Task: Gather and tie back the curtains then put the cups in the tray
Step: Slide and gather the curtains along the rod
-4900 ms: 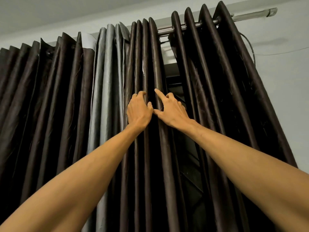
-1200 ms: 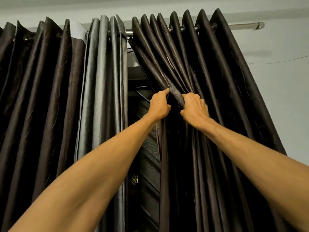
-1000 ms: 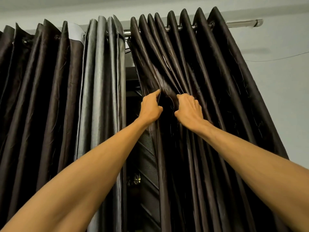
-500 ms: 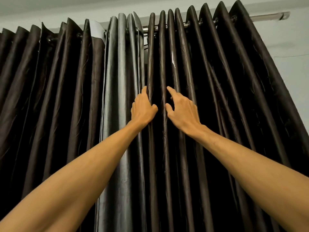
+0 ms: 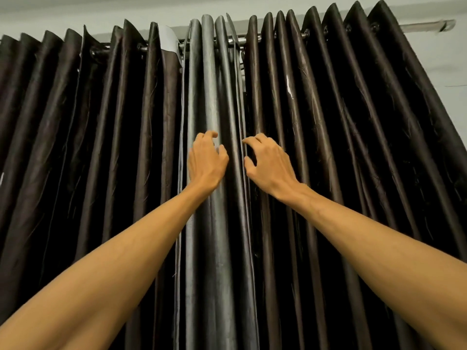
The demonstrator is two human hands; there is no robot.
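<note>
Dark brown pleated curtains [image 5: 328, 137] hang shut from a metal rod [image 5: 424, 26] and fill the view. A grey satin panel [image 5: 209, 79] hangs in the middle between the left brown panel [image 5: 88, 137] and the right one. My left hand [image 5: 206, 161] lies against the grey folds with its fingers half curled and the thumb apart. My right hand [image 5: 269, 162] sits at the seam between grey and brown, fingers clawed, its fingertips touching the cloth's edge. Neither hand has cloth bunched in it. No cups or tray are in view.
A pale wall [image 5: 444, 72] shows to the right of the curtains and above the rod. A thin wire [image 5: 454, 85] runs across that wall. The curtains hide whatever lies behind them.
The right panel, pulled aside a second ago, has dropped back and closed the gap. Both hands let go, moved left onto the grey panel, and their fingers have curled from flat.
</note>
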